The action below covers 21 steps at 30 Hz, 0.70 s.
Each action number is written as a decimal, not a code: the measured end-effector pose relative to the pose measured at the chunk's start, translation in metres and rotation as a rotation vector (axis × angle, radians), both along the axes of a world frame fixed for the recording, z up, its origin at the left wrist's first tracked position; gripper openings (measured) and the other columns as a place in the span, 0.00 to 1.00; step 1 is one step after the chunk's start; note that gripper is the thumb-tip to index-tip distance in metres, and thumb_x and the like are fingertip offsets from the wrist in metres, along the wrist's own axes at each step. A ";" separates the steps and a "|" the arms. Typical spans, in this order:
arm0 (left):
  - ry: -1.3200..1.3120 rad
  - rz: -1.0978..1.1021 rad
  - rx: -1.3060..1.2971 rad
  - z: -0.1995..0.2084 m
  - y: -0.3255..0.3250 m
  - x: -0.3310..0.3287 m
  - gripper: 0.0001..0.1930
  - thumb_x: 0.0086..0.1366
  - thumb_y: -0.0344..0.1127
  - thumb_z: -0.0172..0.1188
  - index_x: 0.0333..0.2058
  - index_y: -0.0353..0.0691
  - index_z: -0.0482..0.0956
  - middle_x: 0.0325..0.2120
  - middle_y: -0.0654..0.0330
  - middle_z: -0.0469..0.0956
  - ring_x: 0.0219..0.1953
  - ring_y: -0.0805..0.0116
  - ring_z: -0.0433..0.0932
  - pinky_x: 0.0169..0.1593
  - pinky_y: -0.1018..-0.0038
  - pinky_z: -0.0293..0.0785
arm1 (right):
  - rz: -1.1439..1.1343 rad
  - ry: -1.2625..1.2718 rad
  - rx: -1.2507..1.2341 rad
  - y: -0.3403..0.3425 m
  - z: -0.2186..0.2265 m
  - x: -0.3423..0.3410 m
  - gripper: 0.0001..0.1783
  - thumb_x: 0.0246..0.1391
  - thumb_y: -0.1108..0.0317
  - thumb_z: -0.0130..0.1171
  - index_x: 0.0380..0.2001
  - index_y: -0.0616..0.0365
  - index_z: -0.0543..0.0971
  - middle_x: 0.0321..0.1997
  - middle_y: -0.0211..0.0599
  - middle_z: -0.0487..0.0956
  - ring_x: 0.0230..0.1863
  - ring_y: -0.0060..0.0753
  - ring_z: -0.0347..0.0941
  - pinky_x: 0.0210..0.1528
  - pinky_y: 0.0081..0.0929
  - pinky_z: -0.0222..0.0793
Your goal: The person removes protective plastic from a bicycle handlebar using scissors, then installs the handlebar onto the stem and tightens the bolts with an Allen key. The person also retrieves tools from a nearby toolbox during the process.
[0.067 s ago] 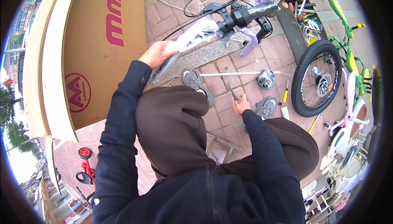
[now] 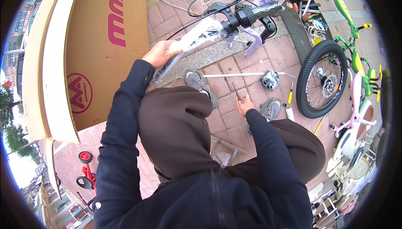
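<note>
Well, the left hand [image 2: 161,54] is wrapped around the end of the handlebar [image 2: 201,36], which is covered in clear and white plastic. Its fingers are closed on that plastic, up by the big brown box [image 2: 98,61]. The bar sits near the top middle, with a black brake lever [image 2: 220,7] on it and a light purple fork [image 2: 254,44] beside it.

Lower down, the right hand [image 2: 244,105] is closed on a thin grey tool [image 2: 236,90]. The tool's tip points up, away from the person, over the pink bricks [image 2: 220,122]. I can't tell just what kind of tool it is.

Near that tip lie some little round rings [image 2: 234,79]. A long white strip [image 2: 226,75] runs across the bricks, and a lump in shiny clear wrap [image 2: 270,80] is by it. The right hand is between the two grey shoes [image 2: 271,108], closer to the right one.

Over to the right are a yellow screwdriver [image 2: 290,96], a wheel with a fat black tire [image 2: 304,76] and an open tray [image 2: 293,23] full of tools. Farther right is a green and yellow ride-on toy [image 2: 344,12].
</note>
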<state>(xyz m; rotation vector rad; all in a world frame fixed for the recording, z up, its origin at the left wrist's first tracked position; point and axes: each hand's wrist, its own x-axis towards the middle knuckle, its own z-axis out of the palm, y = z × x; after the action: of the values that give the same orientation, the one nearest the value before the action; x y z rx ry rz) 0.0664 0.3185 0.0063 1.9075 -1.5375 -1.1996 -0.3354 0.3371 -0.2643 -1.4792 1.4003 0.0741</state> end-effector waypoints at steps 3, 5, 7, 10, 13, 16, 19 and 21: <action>-0.045 -0.082 0.055 0.000 -0.008 0.007 0.19 0.64 0.43 0.55 0.43 0.30 0.74 0.31 0.60 0.77 0.35 0.74 0.70 0.43 0.75 0.67 | 0.084 -0.325 -0.006 -0.015 0.061 0.033 0.27 0.47 0.63 0.64 0.49 0.57 0.66 0.38 0.39 0.77 0.38 0.36 0.74 0.39 0.31 0.70; -0.043 -0.094 0.079 0.003 -0.012 0.013 0.20 0.64 0.44 0.55 0.43 0.30 0.74 0.32 0.60 0.77 0.36 0.74 0.70 0.44 0.75 0.67 | 0.071 -0.745 0.310 -0.020 0.116 0.052 0.23 0.52 0.65 0.59 0.50 0.57 0.67 0.29 0.33 0.70 0.30 0.23 0.68 0.30 0.24 0.65; -0.025 -0.098 0.065 0.005 -0.013 0.017 0.20 0.65 0.44 0.54 0.44 0.31 0.74 0.33 0.61 0.77 0.36 0.75 0.70 0.44 0.75 0.67 | 0.087 -0.995 0.462 -0.016 0.168 0.075 0.22 0.55 0.63 0.56 0.50 0.58 0.66 0.30 0.32 0.70 0.29 0.22 0.66 0.29 0.22 0.64; -0.007 -0.028 0.024 0.005 -0.008 0.014 0.20 0.65 0.45 0.53 0.43 0.31 0.74 0.33 0.63 0.77 0.36 0.76 0.69 0.43 0.77 0.66 | 0.052 -1.254 0.794 -0.007 0.220 0.114 0.26 0.60 0.49 0.46 0.49 0.62 0.66 0.30 0.34 0.70 0.25 0.27 0.66 0.29 0.23 0.64; 0.104 0.001 -0.037 0.004 -0.002 0.005 0.20 0.65 0.45 0.53 0.43 0.31 0.75 0.33 0.63 0.77 0.36 0.76 0.69 0.43 0.77 0.66 | 0.035 -1.334 1.000 -0.002 0.240 0.142 0.34 0.59 0.38 0.36 0.45 0.61 0.66 0.26 0.33 0.67 0.20 0.26 0.60 0.24 0.21 0.57; 0.038 0.032 -0.088 0.005 0.001 -0.001 0.21 0.65 0.47 0.53 0.42 0.32 0.76 0.32 0.63 0.77 0.35 0.77 0.69 0.42 0.76 0.67 | -0.072 -1.347 1.088 0.002 0.242 0.156 0.34 0.59 0.36 0.34 0.41 0.61 0.68 0.22 0.32 0.65 0.18 0.24 0.57 0.20 0.20 0.54; 0.009 0.065 -0.078 0.004 0.000 -0.002 0.21 0.65 0.47 0.53 0.42 0.32 0.77 0.32 0.63 0.77 0.35 0.77 0.69 0.42 0.76 0.67 | -0.155 -1.356 1.108 0.002 0.239 0.160 0.34 0.58 0.35 0.35 0.39 0.60 0.68 0.21 0.31 0.64 0.17 0.23 0.56 0.19 0.18 0.52; 0.032 0.071 -0.045 0.002 0.000 -0.002 0.21 0.65 0.47 0.53 0.42 0.32 0.77 0.32 0.63 0.77 0.36 0.77 0.69 0.43 0.76 0.67 | -0.136 -1.367 1.092 0.000 0.238 0.161 0.34 0.58 0.35 0.35 0.39 0.60 0.69 0.21 0.31 0.64 0.17 0.23 0.56 0.18 0.18 0.52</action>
<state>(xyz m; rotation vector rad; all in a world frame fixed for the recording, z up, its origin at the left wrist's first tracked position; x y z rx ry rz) 0.0644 0.3184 0.0087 1.8890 -1.4553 -1.1494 -0.1749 0.3375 -0.0265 -0.2572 0.1650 -0.2048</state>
